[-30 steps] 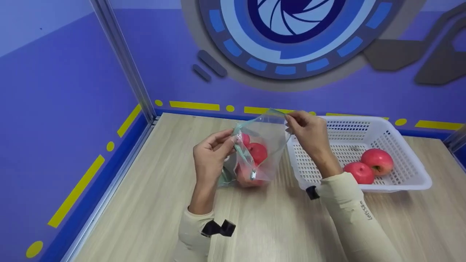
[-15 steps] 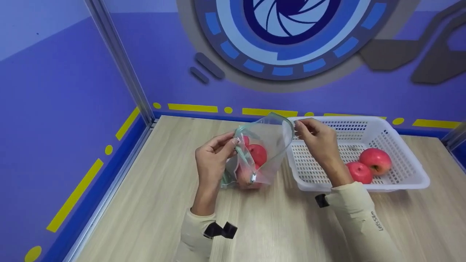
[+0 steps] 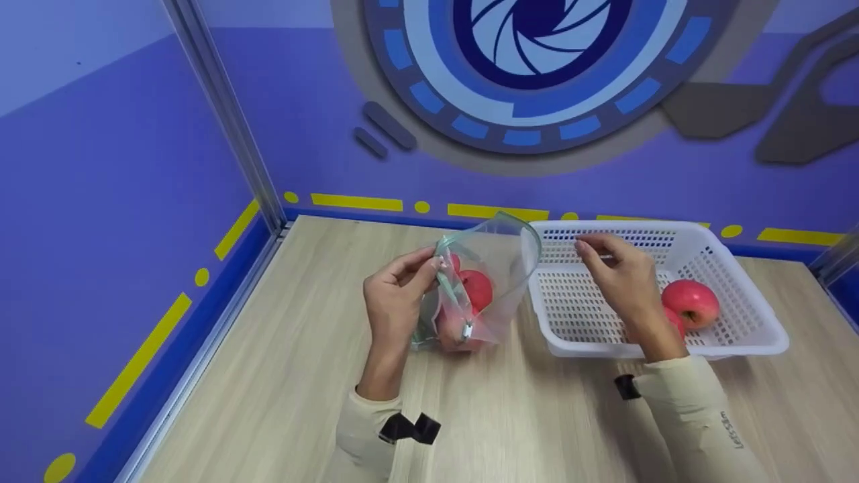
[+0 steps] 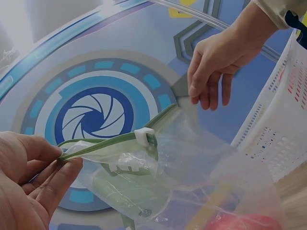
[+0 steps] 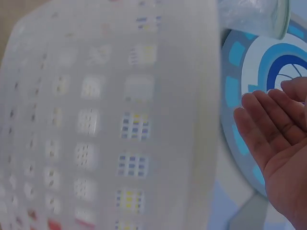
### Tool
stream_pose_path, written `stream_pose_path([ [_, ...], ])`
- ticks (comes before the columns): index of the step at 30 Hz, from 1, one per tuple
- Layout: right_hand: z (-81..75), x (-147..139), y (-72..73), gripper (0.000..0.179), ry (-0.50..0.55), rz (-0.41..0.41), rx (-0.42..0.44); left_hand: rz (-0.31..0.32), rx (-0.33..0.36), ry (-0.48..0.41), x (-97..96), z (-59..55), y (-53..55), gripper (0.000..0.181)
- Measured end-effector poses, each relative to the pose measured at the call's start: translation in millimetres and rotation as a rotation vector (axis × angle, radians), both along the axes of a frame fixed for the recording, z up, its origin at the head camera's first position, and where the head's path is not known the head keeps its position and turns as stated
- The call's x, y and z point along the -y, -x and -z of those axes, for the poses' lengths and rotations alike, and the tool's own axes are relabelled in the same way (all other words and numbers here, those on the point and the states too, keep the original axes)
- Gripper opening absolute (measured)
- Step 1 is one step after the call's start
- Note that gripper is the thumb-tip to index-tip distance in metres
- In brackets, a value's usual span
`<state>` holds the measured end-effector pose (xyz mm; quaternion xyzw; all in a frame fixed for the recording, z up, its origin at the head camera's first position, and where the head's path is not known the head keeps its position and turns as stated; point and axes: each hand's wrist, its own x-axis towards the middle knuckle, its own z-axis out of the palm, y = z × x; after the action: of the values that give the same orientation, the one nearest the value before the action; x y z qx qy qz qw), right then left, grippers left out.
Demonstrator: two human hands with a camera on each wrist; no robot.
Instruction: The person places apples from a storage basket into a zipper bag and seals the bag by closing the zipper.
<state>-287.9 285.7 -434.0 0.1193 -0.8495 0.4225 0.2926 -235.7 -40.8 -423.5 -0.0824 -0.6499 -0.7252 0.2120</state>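
Left hand [image 3: 397,305] pinches bag [image 3: 504,268] at left rim [image 4: 110,140]; right hand [image 3: 629,282] loose, empty. Bag likely limp, slippery, bottom-heavy with apples [image 3: 477,290]; hold by rim.

A white basket [image 5: 177,124] fills the left — right hand [image 5: 283,148] relaxed, clear bag [image 5: 252,18] at top.

Cream sleeves [image 3: 701,412], black wrist attachments [image 3: 425,428]
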Motion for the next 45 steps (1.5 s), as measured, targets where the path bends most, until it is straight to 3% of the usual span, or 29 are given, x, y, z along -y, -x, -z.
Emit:
stream_pose_path([
  [16,18.2,-70.2,-26.4,0.023,-0.116,0.113,0.081,0.004,-0.006,-0.008,-1.2,2.0,0.0,0.022],
  [24,25.5,-95.6,-38.8,0.032,-0.181,0.168,0.179,0.008,-0.009,-0.021,-1.1,2.1,0.0,0.021],
  [30,32.6,-108.9,-41.6,0.034,-0.216,0.135,0.151,0.010,-0.013,-0.030,-1.9,1.2,-0.4,0.022],
  [36,33.2,-121.0,-47.7,0.048,-0.269,0.110,0.296,0.007,-0.024,-0.014,-2.0,2.5,0.3,0.022],
  [45,35.9,-135.2,-52.4,0.062,-0.326,0.005,0.433,0.025,-0.026,-0.031,-1.8,-0.4,0.9,0.022],
])
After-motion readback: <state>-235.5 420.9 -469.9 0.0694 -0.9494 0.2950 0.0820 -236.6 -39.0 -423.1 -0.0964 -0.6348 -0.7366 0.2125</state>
